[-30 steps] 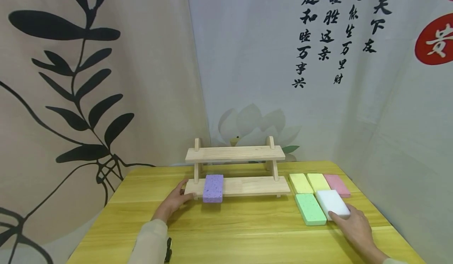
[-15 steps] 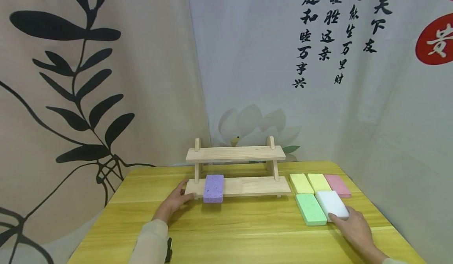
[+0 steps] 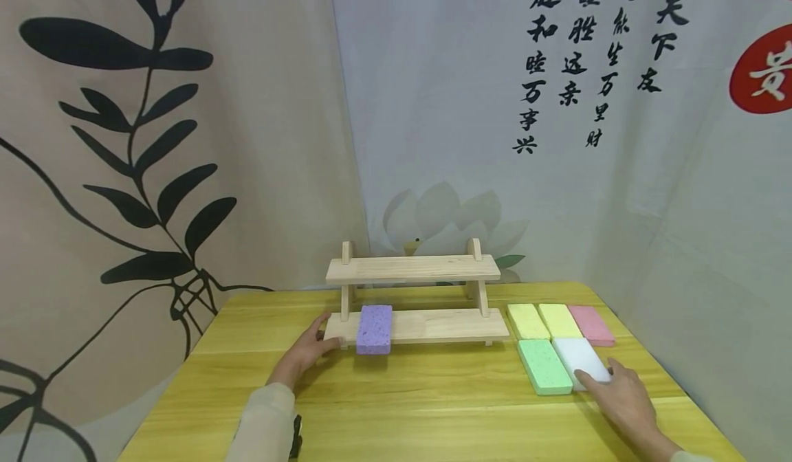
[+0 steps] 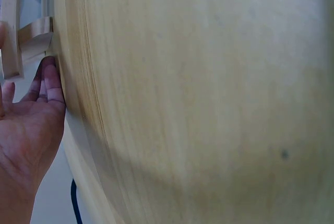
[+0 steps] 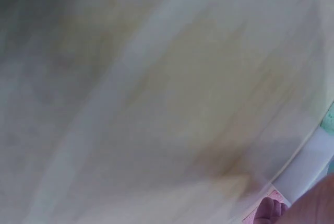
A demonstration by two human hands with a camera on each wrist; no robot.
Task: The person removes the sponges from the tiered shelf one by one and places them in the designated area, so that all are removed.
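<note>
My left hand (image 3: pixel 303 353) holds the left end of the lower board of a two-tier wooden shelf (image 3: pixel 448 326), thumb at the front edge and fingers behind. In the left wrist view the fingers of the left hand (image 4: pixel 31 125) rise beside a wooden part. A speckled purple sponge (image 3: pixel 374 329) lies across the lower board, near its left end. On the right, my right hand (image 3: pixel 621 397) pinches a white sponge (image 3: pixel 583 359) between thumb and fingers. The white sponge lies flat beside a green sponge (image 3: pixel 544 367). The right wrist view catches the white sponge (image 5: pixel 305 164) at its edge.
Behind the green and white sponges lie two yellow sponges (image 3: pixel 528 321) and a pink sponge (image 3: pixel 590 324) in a row. They are on a yellow wood-grain table (image 3: pixel 433 407). A printed cloth backdrop (image 3: pixel 278 139) hangs behind and to both sides.
The white sponge has come down slightly and now sits level with the green one, the right hand still on it. My left hand and the shelf have stayed put.
</note>
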